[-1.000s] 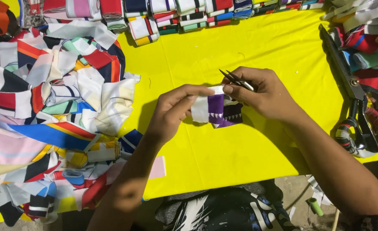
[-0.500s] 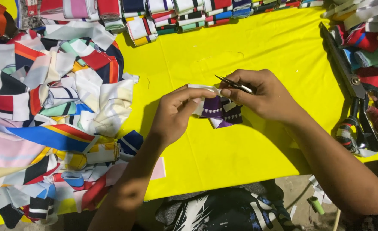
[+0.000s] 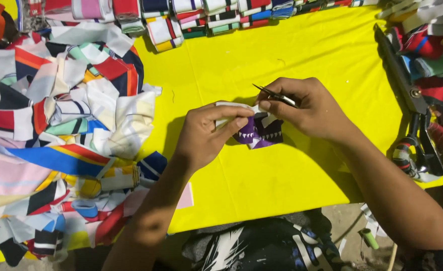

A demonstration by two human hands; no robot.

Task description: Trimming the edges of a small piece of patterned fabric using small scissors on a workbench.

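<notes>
Since half a second ago our left hand [image 3: 206,133] slid fingers over the purple-black fabric piece [image 3: 260,131], pinching it taut above yellow table [image 3: 291,190] | right hand [image 3: 307,108] grips thread snips [image 3: 275,95], pins the edge for trimming

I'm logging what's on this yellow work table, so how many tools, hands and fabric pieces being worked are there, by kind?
Hands: 2, the left hand and right hand
Small snips held in the right hand: 1
Large black shears at the table's right edge: 1
Purple and black fabric piece held by both hands: 1
Total: 5
</notes>
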